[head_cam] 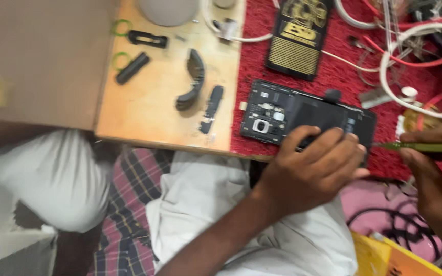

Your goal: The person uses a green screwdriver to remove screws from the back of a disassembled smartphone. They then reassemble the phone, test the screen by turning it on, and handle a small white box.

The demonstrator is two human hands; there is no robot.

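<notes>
An opened phone (303,115) with its back cover off lies on a red mat (333,71), near the front edge of the surface (149,110), its dark inner parts and a small square camera piece showing at its 9 o'clock end. The left hand (310,166) rests on the phone's near edge, its fingers (328,140) curled over the frame and pressing it down, so the hand grips the phone. At 3 o'clock from the phone, the right hand (433,168) is closed around a thin green tool (420,148), held level, with its tip pointing at the phone's 3 o'clock end; whether the tip touches the phone cannot be told through the blur.

At 12 o'clock from the phone lies a flat black and gold pad (297,38). Toward 2 o'clock, a tangle of white and red wires (410,46) spreads over the mat. At 9 o'clock from the phone, on the bare wooden part of the surface, lie several loose black parts (195,79): a curved strip, a short flat piece beside it, and two bars farther off at 10 o'clock, near two green rings (121,26). Below the surface edge, the person's white garment (200,204) and a checked cloth (129,204) show.
</notes>
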